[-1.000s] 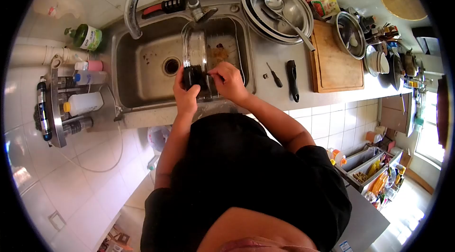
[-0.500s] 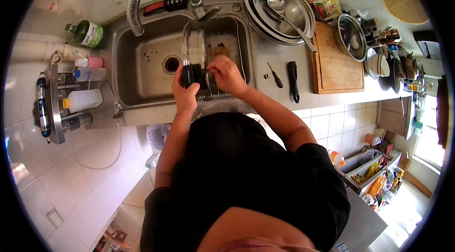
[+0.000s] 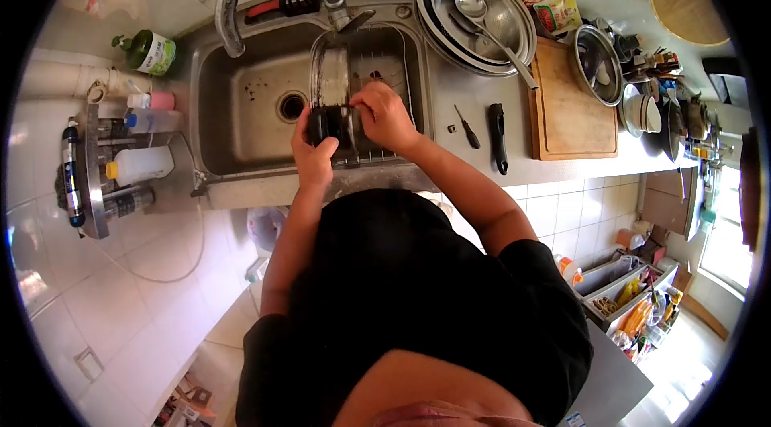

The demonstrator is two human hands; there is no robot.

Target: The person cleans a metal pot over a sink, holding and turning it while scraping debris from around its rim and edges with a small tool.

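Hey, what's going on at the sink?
Someone's left hand grips a black part at the near end of a shiny, marked metal pot, tipped over the sink. The right hand has its fingers bunched just beside that part; what they pinch, if anything, is too small to tell. A screwdriver and a loose black handle lie on the counter.

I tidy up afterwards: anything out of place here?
Dark bits dot the sink left of the drain, like unrinsed dirt. A screwdriver lies on the counter beside an apparently loose black handle, odd for a kitchen.
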